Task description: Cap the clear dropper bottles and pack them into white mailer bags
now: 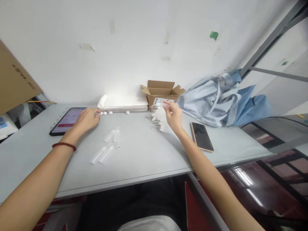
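Note:
My right hand [172,116] is closed in a pinch on a bunch of white stringed tags [158,118] just in front of an open cardboard box [161,92]. My left hand [88,118] rests on the grey table [144,157] beside a tablet [68,120], fingers curled, reaching toward small white caps [107,113]; I cannot see anything in it. Small clear plastic bottles [113,136] lie between my hands, with two more clear bottles [102,155] nearer me.
A stack of white sheets [122,103] lies against the wall. A phone [201,136] lies face down right of my right arm. Blue cloth [221,99] is heaped at the back right. A brown carton [13,80] stands at far left.

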A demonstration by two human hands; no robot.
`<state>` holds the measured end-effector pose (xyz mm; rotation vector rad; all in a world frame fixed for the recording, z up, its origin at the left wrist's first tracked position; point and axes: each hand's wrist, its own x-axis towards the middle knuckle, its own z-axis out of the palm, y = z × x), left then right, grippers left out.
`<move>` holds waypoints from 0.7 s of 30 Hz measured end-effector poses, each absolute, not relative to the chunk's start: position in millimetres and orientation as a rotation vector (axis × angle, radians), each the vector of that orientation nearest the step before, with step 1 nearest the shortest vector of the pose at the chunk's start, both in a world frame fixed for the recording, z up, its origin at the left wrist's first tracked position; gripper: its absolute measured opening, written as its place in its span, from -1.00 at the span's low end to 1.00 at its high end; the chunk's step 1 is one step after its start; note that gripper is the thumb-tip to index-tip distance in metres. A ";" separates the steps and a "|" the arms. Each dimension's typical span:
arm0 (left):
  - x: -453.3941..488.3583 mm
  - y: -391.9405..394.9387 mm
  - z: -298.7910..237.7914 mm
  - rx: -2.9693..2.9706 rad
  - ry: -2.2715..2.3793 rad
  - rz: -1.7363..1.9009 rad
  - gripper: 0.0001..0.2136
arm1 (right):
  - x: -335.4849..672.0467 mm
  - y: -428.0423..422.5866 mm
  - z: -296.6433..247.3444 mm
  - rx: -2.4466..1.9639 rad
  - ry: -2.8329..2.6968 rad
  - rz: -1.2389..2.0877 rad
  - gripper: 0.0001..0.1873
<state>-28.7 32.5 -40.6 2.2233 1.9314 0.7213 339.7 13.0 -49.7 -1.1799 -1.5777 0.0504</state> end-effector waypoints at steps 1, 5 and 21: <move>-32.3 35.5 -44.9 2.231 1.925 0.726 -0.78 | 347.0 17.6 -51.4 -1.194 -1.598 -0.011 -0.64; -35.4 41.9 -54.6 2.240 1.901 0.757 -0.79 | 363.3 29.1 -58.7 -1.212 -1.652 -0.150 -0.70; -26.8 39.5 -47.5 2.207 1.965 0.675 -0.81 | 370.3 45.6 -75.6 -1.222 -1.690 0.086 -0.61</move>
